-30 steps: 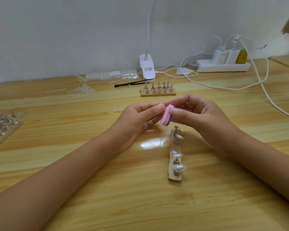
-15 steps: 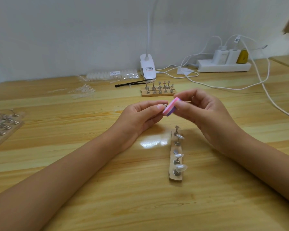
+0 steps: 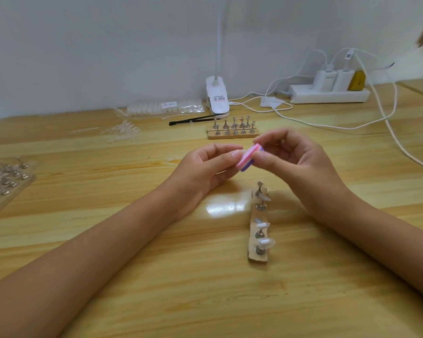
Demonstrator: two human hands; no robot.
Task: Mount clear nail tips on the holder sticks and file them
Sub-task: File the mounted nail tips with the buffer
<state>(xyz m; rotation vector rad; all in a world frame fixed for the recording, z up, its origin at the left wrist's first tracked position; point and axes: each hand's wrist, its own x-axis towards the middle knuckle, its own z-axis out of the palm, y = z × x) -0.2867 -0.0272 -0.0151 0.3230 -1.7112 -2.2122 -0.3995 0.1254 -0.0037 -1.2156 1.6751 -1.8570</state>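
Holding the file block higher over the table

Compared with a second ago, the pink-and-purple file block (image 3: 249,157) sits higher in the frame and lies flatter. It has hardly shifted in the last half second. The right hand (image 3: 300,164) grasps it at centre frame, thumb below and forefinger on top, with the other fingers curled behind. The left hand (image 3: 203,169) has risen with it. Its thumb and forefinger are closed together against the block's left edge; whether they pinch anything there I cannot tell.

Just below the hands, right of centre, the wooden strip (image 3: 257,258) lies where it was on the table (image 3: 156,276). It carries a row of holder sticks (image 3: 259,250), three topped with clear nail tips (image 3: 266,243), plus one bare metal disc.

Above the hands, a wooden base (image 3: 232,135) holds two rows of upright sticks. At the left edge a board (image 3: 10,198) holds more sticks, too blurred to count. At upper centre-left, near the wall, a plastic bag (image 3: 166,106) contains rows of pale tips.
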